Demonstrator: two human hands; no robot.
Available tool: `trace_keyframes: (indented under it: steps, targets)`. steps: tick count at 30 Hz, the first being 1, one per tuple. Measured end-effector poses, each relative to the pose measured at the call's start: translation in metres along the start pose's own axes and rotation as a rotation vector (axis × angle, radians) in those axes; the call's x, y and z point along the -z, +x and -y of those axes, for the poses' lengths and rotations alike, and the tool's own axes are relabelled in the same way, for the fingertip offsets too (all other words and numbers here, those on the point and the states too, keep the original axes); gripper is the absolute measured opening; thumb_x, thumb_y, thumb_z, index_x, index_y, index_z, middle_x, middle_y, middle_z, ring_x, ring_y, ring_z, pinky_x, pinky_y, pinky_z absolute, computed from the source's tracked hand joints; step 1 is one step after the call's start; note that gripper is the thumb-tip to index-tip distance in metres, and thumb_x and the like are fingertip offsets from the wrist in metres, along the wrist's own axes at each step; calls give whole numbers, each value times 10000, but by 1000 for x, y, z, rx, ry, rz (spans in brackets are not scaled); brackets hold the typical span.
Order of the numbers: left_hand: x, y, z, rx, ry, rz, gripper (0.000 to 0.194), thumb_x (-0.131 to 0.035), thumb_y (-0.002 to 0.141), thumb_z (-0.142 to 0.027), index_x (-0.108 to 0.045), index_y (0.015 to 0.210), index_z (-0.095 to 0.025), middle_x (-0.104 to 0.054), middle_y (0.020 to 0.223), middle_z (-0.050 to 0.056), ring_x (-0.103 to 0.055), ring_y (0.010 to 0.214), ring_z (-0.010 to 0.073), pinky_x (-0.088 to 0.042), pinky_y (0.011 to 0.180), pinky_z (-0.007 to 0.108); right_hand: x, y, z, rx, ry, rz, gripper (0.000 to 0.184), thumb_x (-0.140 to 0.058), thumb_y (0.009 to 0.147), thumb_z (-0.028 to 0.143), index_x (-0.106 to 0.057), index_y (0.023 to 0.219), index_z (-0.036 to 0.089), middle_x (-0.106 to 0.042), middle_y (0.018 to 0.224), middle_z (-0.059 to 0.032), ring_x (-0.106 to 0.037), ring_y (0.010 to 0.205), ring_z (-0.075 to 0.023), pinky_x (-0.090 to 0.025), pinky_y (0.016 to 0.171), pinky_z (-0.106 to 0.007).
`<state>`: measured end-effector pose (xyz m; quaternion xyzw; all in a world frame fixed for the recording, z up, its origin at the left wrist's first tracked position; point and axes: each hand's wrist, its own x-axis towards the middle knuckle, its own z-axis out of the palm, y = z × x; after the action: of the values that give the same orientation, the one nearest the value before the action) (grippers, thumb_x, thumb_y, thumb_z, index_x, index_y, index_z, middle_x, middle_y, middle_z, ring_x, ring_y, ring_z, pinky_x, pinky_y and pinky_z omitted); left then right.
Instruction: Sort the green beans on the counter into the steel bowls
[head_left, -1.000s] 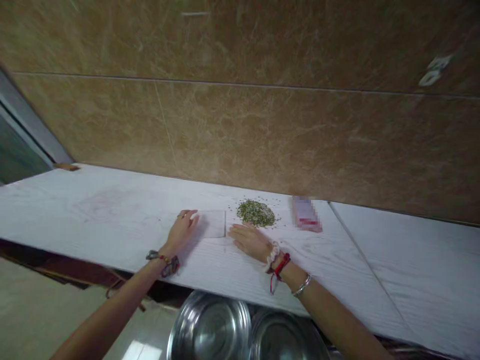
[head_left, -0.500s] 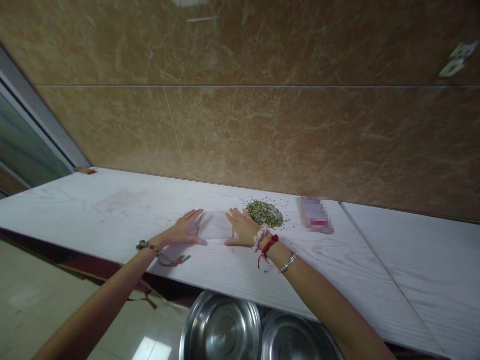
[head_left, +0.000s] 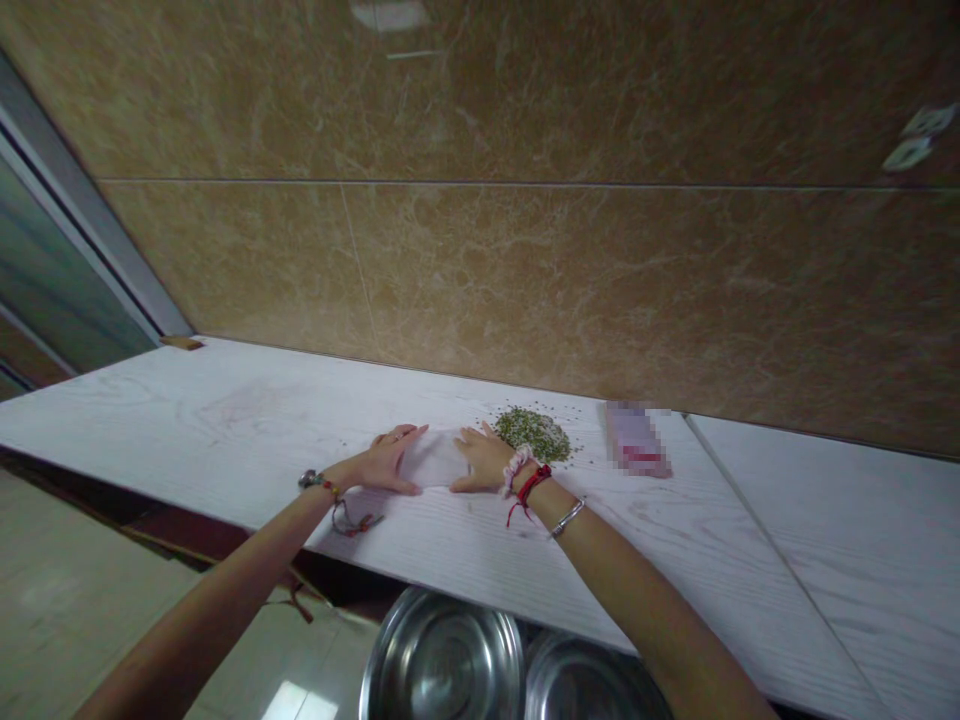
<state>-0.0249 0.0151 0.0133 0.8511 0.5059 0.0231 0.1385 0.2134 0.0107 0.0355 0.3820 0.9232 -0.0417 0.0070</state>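
Observation:
A small, flat white piece (head_left: 435,460), paper or cloth, lies on the white wood-grain counter between my hands; I cannot tell which material. My left hand (head_left: 388,464) rests at its left edge, fingers stretched out and thumb apart. On the opposite edge lies my right hand (head_left: 481,462), also with spread fingers and thumb apart. Just beyond the right hand is a loose heap of green split beans or seeds (head_left: 534,432), with stray bits around it. Bracelets hang on both wrists, and a pale scrunchie (head_left: 517,468) circles the right one.
A pinkish packet (head_left: 636,440), partly blurred, lies right of the heap. Two steel basins, left (head_left: 386,640) and right (head_left: 534,680), sit below the counter's front edge. Brown marble-look wall panels (head_left: 525,270) rise behind the counter (head_left: 247,400). A seam crosses the counter at right.
My left hand has moved right, closer to my right hand, and less of the white piece shows between them. The view has shifted slightly.

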Motion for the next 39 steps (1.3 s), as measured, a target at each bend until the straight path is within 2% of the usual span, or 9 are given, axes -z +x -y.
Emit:
trace_keyframes:
  steps: [4, 9, 11, 17, 21, 24, 28, 33, 39]
  targets:
    - [0, -1, 2, -40, -74, -34, 1069, -730, 533, -560, -263, 1417, -180, -328, 1393, 174, -312, 1316, 347, -278, 1078, 469, 0, -5, 4, 79, -60, -73, 613, -626, 761, 489, -549, 1190, 58, -551, 1274, -216, -470, 1256, -272, -256, 1118, -477]
    - [5, -4, 2, -119, -147, -114, 925, -745, 550, -486, -362, 1344, -206, -397, 1254, 105, -370, 1242, 303, -319, 1065, 452, 1, -15, 10, 140, -100, -153, 463, -573, 834, 366, -552, 1191, 72, -543, 1303, -194, -472, 1266, -230, -325, 1104, -414]
    - [9, -6, -4, -132, -153, -128, 815, -733, 583, -444, -420, 1296, -202, -389, 1247, 102, -307, 1284, 310, -296, 1082, 458, 2, -22, 11, 147, -120, -198, 459, -544, 854, 317, -516, 1239, 69, -532, 1317, -193, -464, 1275, -221, -345, 1096, -397]
    - [22, -2, -44, -200, -207, -110, 729, -732, 622, -453, -463, 1261, -225, -326, 1333, 112, -260, 1318, 321, -271, 1095, 479, 12, -56, -9, 156, -126, -278, 461, -512, 819, 95, -495, 1280, 82, -526, 1331, -178, -467, 1275, -202, -358, 1099, -376]
    - [25, 9, -77, -253, -294, -97, 747, -730, 642, -465, -450, 1292, -228, -308, 1374, 123, -218, 1349, 324, -224, 1116, 489, 18, -89, -30, 160, -92, -396, 475, -456, 805, 45, -525, 1266, 136, -549, 1320, -135, -482, 1262, -196, -347, 1108, -411]
    - [24, 15, -98, -330, -383, -88, 714, -720, 659, -475, -462, 1283, -244, -274, 1422, 116, -204, 1367, 312, -212, 1123, 485, 15, -116, -37, 178, -53, -498, 526, -406, 790, 7, -523, 1273, 177, -582, 1289, -99, -492, 1251, -168, -350, 1107, -421]
    - [15, 14, -121, -421, -495, -71, 656, -704, 686, -472, -487, 1254, -226, -319, 1407, 117, -251, 1353, 290, -220, 1124, 469, 4, -146, -35, 167, -66, -556, 588, -378, 738, -27, -523, 1271, 178, -600, 1269, -78, -525, 1216, -153, -402, 1076, -402]
    - [0, 10, -137, -442, -564, -78, 678, -685, 698, -523, -476, 1263, -211, -321, 1404, 128, -230, 1363, 297, -198, 1132, 488, -5, -169, -30, 104, 9, -570, 623, -368, 710, -37, -535, 1257, 211, -593, 1280, -48, -521, 1219, -131, -425, 1062, -388]
    - [-5, 14, -137, -486, -539, -73, 768, -697, 704, -494, -387, 1352, -220, -299, 1466, 133, -216, 1384, 290, -216, 1128, 482, -1, -181, -36, -7, 167, -641, 580, -378, 705, -16, -609, 1174, 233, -652, 1191, -19, -582, 1146, -127, -490, 1000, -323]
